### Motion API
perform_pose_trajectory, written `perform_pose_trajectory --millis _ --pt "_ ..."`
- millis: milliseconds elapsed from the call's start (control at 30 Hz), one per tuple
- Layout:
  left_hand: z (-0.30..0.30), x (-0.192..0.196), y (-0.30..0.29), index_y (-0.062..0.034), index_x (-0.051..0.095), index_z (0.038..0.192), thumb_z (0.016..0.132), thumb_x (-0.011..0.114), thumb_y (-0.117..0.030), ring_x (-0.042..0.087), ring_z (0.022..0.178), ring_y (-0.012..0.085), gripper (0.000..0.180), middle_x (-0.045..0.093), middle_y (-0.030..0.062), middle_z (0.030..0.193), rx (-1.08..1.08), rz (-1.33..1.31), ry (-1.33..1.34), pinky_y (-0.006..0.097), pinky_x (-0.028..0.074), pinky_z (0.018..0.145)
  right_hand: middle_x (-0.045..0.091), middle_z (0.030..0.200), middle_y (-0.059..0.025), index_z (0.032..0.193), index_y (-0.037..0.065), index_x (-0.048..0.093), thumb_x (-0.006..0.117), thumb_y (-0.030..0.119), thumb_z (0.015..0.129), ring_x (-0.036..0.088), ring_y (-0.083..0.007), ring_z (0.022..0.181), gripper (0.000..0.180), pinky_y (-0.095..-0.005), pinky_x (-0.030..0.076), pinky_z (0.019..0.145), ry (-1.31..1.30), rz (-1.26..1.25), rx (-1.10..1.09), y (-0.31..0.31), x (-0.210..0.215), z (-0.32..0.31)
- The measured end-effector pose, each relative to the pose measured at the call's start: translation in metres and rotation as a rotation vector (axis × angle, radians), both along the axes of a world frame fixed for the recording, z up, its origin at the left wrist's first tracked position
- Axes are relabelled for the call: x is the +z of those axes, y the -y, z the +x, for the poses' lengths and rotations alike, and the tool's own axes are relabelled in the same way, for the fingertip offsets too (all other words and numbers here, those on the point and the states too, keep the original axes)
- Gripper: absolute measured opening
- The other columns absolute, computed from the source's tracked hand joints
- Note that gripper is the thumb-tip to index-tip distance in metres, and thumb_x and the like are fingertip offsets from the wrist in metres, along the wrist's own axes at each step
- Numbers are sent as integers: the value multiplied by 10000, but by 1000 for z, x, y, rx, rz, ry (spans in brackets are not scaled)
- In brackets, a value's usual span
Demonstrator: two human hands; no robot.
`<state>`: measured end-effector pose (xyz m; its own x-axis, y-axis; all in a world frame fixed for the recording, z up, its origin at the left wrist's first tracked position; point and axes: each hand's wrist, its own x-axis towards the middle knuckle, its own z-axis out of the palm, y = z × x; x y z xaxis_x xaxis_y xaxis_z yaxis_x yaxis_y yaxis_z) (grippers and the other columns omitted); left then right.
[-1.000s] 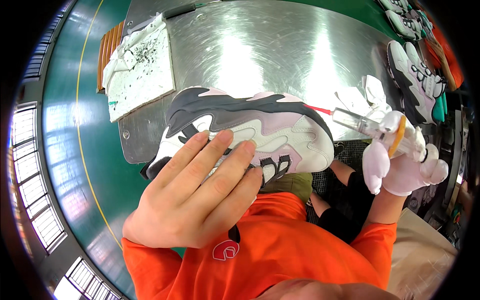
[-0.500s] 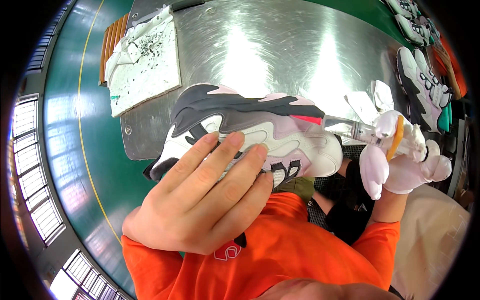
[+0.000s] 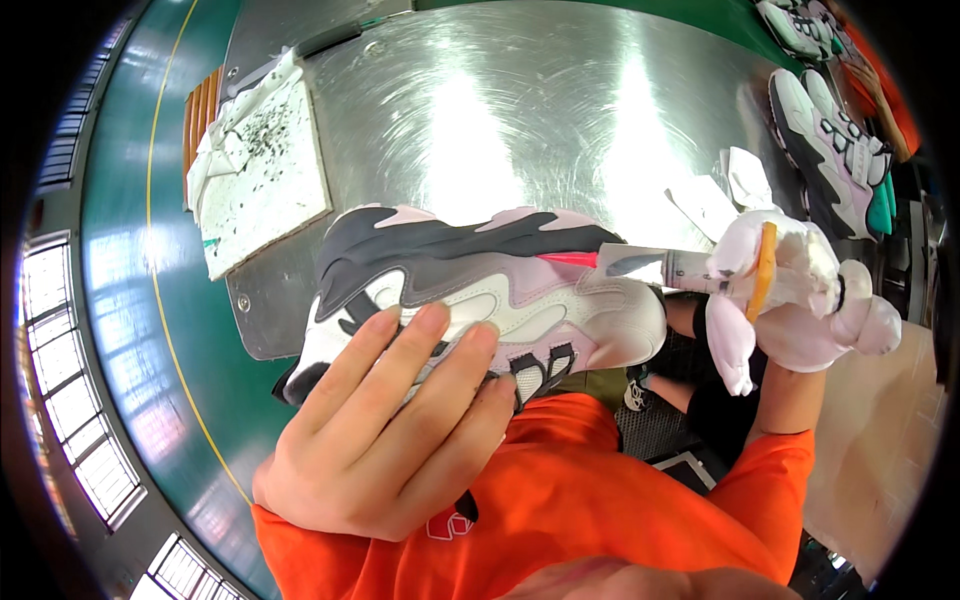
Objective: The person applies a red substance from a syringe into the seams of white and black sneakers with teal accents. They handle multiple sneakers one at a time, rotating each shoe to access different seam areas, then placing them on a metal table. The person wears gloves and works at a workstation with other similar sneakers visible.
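The red tip (image 3: 570,259) slid to a new spot on the shoe (image 3: 530,290), right hand (image 3: 800,328) pinching the clear tube (image 3: 650,267), left hand (image 3: 385,440) gripping the shoe.

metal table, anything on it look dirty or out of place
Yes: the white pad at the left of the metal table is speckled with dark marks, and crumpled white material lies along its left side. The shoe under the left hand shows no obvious damage.
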<state>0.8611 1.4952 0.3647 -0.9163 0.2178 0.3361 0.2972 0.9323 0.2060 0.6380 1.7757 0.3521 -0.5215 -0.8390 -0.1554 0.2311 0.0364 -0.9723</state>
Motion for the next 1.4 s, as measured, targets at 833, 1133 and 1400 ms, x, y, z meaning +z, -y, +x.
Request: perform_pose_trajectory --millis 833,1133,1400 --pt "0 4 -2 -84 721 977 1020 455 -379 674 1093 342 400 719 135 1106 1 -15 66 480 565 908 625 823 -167 1090 -100 609 561 509 813 595 -206 512 671 -296 435 506 -31 165 92 -8 20 -7" --pt "3 0 -1 -82 721 977 991 500 -288 676 1087 335 302 718 122 1115 -2 -24 10 475 566 907 641 750 -157 1082 -145 600 561 481 812 587 -194 492 683 -268 424 448 -1 167 131 -7 23 -4" --pt "6 3 -5 -100 709 978 807 678 -123 683 1054 295 175 715 102 1126 6 -102 16 412 568 890 664 780 53 864 90 668 664 310 809 533 -36 631 227 -233 364 608 -33 330 -318 -27 -4 21"
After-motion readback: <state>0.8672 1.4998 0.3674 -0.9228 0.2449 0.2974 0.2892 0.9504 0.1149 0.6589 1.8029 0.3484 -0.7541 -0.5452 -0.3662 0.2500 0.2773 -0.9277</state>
